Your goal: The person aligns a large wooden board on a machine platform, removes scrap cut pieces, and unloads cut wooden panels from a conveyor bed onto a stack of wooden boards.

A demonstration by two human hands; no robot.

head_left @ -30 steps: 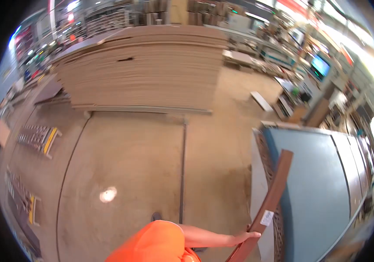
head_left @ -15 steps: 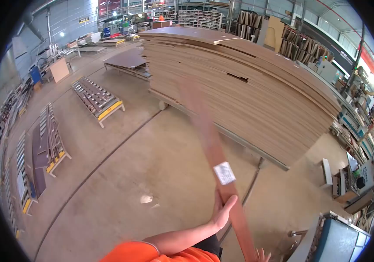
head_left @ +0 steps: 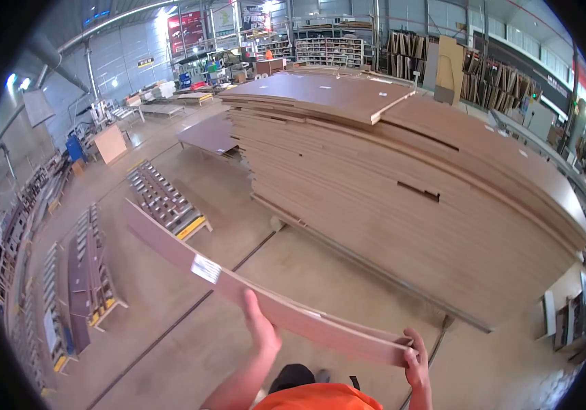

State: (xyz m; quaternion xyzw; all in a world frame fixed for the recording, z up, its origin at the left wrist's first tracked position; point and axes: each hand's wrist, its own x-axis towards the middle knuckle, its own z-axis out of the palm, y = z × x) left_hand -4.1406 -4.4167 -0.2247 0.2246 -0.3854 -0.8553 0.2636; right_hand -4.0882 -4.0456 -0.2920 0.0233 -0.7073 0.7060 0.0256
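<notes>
A long, narrow brown board with a white label stretches from the left down to the lower right, in front of my body. My left hand grips its lower edge near the middle, thumb on the near face. At the right end, my right hand is closed around the board. Near that end a second strip seems to lie against the back of the board. Beyond it rises a tall stack of brown panels.
Roller conveyors with yellow ends stand at the left, some bearing dark panels. A low dark panel lies behind them. Racks of upright boards stand at the back. Other boards are at the far right.
The view has turned left, away from the blue-topped table. The board has swung from upright on the right to lying across me, and my right hand now grips its end.
</notes>
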